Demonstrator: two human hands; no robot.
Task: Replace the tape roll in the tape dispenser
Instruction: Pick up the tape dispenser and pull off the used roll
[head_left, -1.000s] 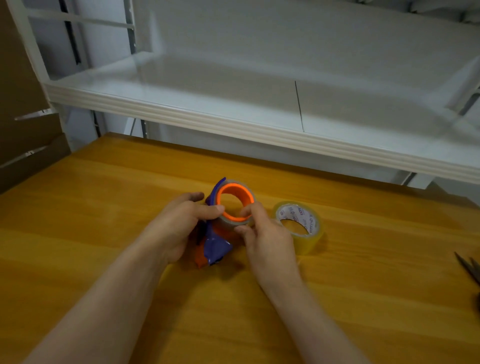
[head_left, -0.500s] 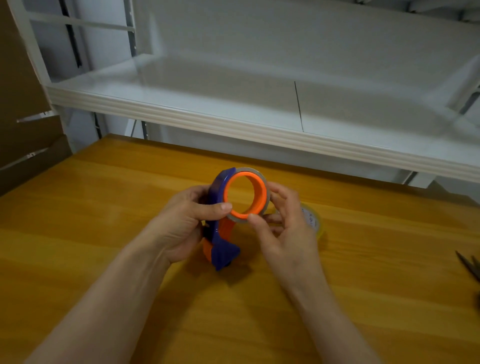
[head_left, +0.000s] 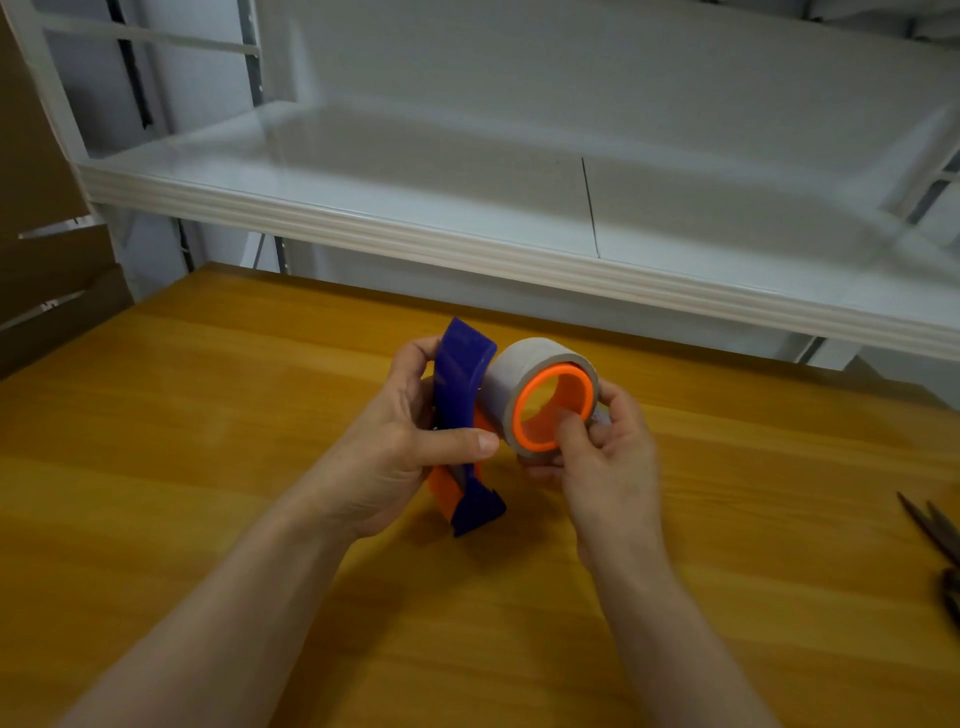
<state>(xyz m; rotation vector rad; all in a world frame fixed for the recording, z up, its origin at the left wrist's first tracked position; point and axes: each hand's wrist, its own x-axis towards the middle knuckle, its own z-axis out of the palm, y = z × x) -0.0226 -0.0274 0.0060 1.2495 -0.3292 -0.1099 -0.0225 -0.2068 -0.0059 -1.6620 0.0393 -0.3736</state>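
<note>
Grey spent core (head_left: 511, 384) rings dispenser's (head_left: 462, 374) orange hub (head_left: 553, 408).

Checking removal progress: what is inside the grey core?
An orange ring lines the grey core; the thumb of the right hand reaches into it. The core hides whether the ring joins the dispenser gripped by the left hand.

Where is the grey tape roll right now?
Head view, centre, above the table: the grey tape roll rings the orange hub, gripped by the right hand, just right of the blue dispenser the left hand holds.
</note>
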